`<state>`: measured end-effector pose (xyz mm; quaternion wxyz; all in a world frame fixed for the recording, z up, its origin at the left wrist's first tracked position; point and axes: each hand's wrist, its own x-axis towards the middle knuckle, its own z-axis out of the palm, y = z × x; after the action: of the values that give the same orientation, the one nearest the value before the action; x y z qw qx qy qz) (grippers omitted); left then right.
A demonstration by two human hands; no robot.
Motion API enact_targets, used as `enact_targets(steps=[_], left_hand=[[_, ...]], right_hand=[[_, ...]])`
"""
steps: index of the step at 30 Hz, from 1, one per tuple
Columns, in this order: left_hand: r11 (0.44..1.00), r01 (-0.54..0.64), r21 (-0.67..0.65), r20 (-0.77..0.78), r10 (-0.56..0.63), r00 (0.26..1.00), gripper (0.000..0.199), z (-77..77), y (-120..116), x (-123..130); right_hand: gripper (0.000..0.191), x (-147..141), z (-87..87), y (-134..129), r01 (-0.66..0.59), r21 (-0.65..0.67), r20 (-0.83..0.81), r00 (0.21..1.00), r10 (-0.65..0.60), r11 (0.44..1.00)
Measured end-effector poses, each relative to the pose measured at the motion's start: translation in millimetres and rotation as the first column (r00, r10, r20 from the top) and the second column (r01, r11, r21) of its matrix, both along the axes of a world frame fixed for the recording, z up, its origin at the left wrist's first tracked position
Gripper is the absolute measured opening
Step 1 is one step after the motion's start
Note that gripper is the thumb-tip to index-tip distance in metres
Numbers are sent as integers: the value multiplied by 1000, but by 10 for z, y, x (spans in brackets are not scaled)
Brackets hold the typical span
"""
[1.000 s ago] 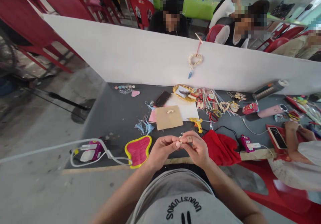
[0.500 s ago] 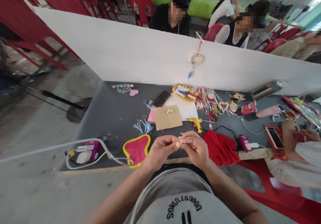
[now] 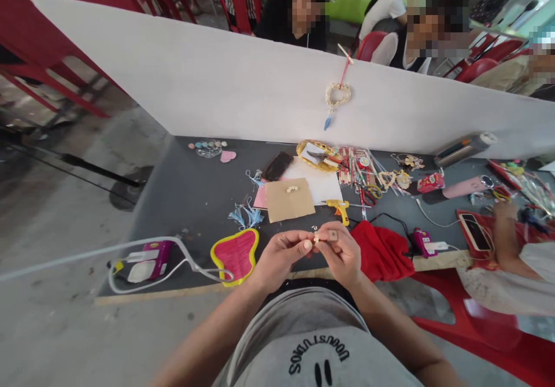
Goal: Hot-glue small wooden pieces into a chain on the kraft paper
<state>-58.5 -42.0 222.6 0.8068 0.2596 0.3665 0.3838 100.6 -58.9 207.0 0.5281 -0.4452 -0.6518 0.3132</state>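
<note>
Close to the table's front edge, my left hand [image 3: 281, 255] and my right hand [image 3: 341, 254] meet with fingertips pinched. Between them is a small cream-coloured beaded piece [image 3: 316, 237], partly hidden by the fingers, with small pale bits sticking up. A brown cardboard square [image 3: 288, 207] lies just beyond the hands, bearing a short cream beaded strip [image 3: 292, 189]. To its right rests a yellow glue gun [image 3: 339, 209]. Blue tassels [image 3: 247, 216] lie left of the cardboard. A cream heart-shaped ornament [image 3: 338, 95] with a blue tassel hangs on the white partition [image 3: 243, 80].
A pink-and-yellow pad [image 3: 235, 255] and a white cable sit left of my hands; a red cloth [image 3: 381, 253] is at the right. Farther back are a phone [image 3: 278, 166], a yellow basket [image 3: 321, 167] and scissors [image 3: 372, 193]. A co-worker's arm [image 3: 507, 242] reaches in from the right.
The held cream piece shows more between my fingertips, and my right fingers have shifted slightly. The whole view has tilted a little, moving the background upward.
</note>
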Motion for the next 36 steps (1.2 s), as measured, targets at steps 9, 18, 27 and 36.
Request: enact_targets(steps=[9,18,27,36], left_hand=[[998,41,56,-54,-38,998,22,-143,-56,-58],[989,148,21,-55,-146,988,29,-48,-79,-73],[982,114,150,-134,-95,987,27,-32,-92,-109],[978,148,149,-169,-123,978,29,1,-104,-103]], right_hand=[[9,35,-30,-12,-92,5,70,993,91,996],[14,92,78,-61,-191,-38,64,979,194,981],[6,71,140,-15,-206,-67,56,976,210,976],[11,48,117,-71,-101,14,59,993,100,995]])
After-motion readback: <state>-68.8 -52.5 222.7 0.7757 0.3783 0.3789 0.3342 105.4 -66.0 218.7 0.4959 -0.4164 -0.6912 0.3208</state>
